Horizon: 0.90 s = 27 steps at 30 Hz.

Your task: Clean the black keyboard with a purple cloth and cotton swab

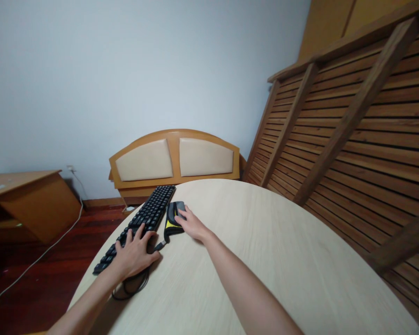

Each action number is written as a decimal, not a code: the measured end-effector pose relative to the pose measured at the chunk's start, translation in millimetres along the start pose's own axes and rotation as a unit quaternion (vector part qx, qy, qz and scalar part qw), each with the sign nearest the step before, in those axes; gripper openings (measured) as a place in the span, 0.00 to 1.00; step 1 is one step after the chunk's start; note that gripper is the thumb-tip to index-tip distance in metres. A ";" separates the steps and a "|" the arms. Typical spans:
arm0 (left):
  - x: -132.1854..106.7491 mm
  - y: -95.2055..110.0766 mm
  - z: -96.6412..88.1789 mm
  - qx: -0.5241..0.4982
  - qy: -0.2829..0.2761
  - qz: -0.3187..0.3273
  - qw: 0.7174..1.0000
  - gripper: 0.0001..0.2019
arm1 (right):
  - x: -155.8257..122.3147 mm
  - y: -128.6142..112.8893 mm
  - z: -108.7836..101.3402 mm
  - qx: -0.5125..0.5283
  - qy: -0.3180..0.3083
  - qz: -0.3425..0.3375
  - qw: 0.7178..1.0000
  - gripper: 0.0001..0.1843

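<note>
Head view: my left hand (135,253), spread, touches the keyboard (152,208); toward two o'clock, my right hand (192,224), grip unclear, touches a pouch (172,226); the plug (159,246) is unconnected.

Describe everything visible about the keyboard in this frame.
The keyboard is black, plastic-looking, long and narrow, with rows of dark keys bearing pale marks. It lies keys up, slanting along the left side of the table. The left hand spreads over its nearer half, covering some keys. A black cable lies beside it; whether they join is hidden.
</note>
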State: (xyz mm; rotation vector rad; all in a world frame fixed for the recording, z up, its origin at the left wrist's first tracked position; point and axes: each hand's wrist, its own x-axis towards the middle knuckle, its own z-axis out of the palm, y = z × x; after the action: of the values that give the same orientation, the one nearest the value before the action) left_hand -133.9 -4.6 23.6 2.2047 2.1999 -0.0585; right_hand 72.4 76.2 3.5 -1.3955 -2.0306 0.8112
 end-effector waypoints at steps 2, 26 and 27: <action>0.8 10.0 -1.2 0.003 0.014 0.009 1.000 0.36 | -19.3 18.0 -17.1 0.000 -0.011 -0.024 1.000 0.32; 35.6 149.2 20.5 -0.033 0.115 0.241 0.963 0.25 | -158.1 158.4 -147.8 -0.290 0.089 0.150 0.941 0.38; 34.6 155.7 23.8 -0.043 0.099 0.259 0.960 0.24 | -155.2 154.6 -145.3 -0.295 0.091 0.144 0.940 0.38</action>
State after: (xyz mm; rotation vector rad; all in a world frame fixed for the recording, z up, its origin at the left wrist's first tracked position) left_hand 21.6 28.5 -2.9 2.7518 1.5825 0.2735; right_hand 321.7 -1.3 -27.1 -2.0459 -2.0323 0.1549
